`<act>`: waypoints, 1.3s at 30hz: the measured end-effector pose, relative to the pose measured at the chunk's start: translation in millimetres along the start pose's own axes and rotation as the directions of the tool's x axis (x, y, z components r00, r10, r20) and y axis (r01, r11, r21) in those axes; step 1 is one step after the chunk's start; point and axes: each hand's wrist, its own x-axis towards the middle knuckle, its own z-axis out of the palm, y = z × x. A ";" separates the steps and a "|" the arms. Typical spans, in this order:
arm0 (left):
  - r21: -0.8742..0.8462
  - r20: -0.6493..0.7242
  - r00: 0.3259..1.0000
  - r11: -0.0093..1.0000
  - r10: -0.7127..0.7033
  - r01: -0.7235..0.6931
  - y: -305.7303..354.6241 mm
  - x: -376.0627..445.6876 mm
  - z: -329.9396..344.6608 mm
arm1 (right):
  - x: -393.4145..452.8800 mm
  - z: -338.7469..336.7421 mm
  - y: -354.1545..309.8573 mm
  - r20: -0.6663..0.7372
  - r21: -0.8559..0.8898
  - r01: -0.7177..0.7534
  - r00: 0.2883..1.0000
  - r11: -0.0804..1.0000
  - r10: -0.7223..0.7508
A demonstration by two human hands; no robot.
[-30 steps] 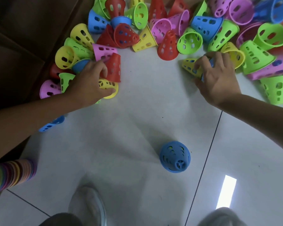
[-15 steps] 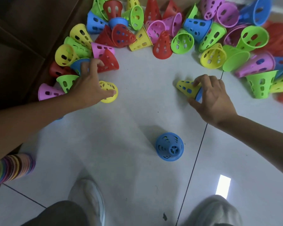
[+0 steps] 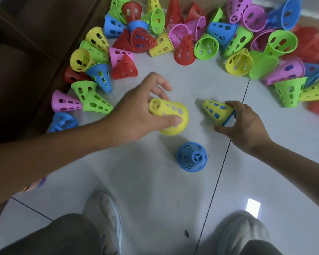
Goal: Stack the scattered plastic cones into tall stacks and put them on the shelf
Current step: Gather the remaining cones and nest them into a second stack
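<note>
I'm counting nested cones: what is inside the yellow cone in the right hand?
A blue cone shows through the holes and at the rim of the yellow cone the right hand holds; whether more nest within is hidden.

Glossy pale tiled floor [image 3: 155, 181] w/ dark grout lines [image 3: 219, 181] running diag., a bright rectangular light reflection [image 3: 253, 207] near bottom right, and dark brown wooden furniture [image 3: 26, 52] along the left side.
</note>
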 end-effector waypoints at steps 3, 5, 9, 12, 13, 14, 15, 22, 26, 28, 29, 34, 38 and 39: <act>-0.089 0.081 0.996 0.995 0.044 -0.036 21.2 -21.2 14.3 | -13.8 0.6 -2.0 -0.045 0.155 -0.063 0.996 0.986 0.071; -0.121 0.140 0.988 0.992 0.062 -0.045 25.6 -32.8 23.2 | -23.9 1.5 -7.1 -0.056 0.282 -0.147 0.984 0.948 0.169; -0.070 0.259 0.961 0.995 0.093 -0.077 22.3 -52.1 42.2 | -38.0 7.2 -14.0 0.029 0.606 -0.271 0.947 0.747 0.320; -0.022 0.274 0.958 0.996 0.087 -0.084 15.6 -58.4 50.5 | -48.2 7.2 -22.2 0.159 0.809 -0.320 0.927 0.494 0.339; -0.004 0.280 0.955 0.995 0.093 -0.096 13.8 -60.4 51.6 | -53.2 5.6 -26.6 0.192 0.836 -0.332 0.923 0.437 0.335; 0.006 0.283 0.954 0.994 0.102 -0.108 12.2 -62.2 51.6 | -58.5 4.2 -31.3 0.215 0.849 -0.340 0.922 0.405 0.322; 0.013 0.284 0.953 0.993 0.107 -0.116 10.5 -63.6 51.0 | -64.0 2.5 -35.9 0.230 0.853 -0.342 0.924 0.393 0.306; 0.129 0.229 0.966 0.980 0.119 -0.152 -3.6 -74.9 42.8 | -104.9 -9.1 -70.6 0.076 0.858 -0.170 0.975 0.485 0.208; 0.216 0.187 0.975 0.963 0.121 -0.161 -24.4 -81.7 31.0 | -129.6 -0.1 -86.0 -0.075 0.765 0.000 0.993 0.643 0.090; 0.267 0.159 0.982 0.953 0.105 -0.145 -40.4 -84.5 21.3 | -140.0 7.8 -86.8 -0.094 0.716 0.062 0.996 0.695 0.009; 0.288 0.142 0.986 0.949 0.090 -0.128 -49.7 -85.3 14.9 | -143.4 11.9 -86.0 -0.084 0.692 0.086 0.996 0.717 -0.038; 0.400 0.001 0.999 0.916 0.042 -0.039 -99.5 -79.2 -22.4 | -147.1 31.3 -72.0 -0.009 0.533 0.136 0.988 0.835 -0.155; 0.454 -0.046 0.999 0.891 0.014 0.009 -131.9 -74.2 -53.5 | -140.4 42.9 -60.6 -0.020 0.391 0.160 0.986 0.907 -0.166; 0.475 -0.041 0.999 0.880 0.020 0.001 -137.2 -73.2 -60.0 | -138.6 45.9 -57.1 -0.023 0.386 0.158 0.987 0.909 -0.162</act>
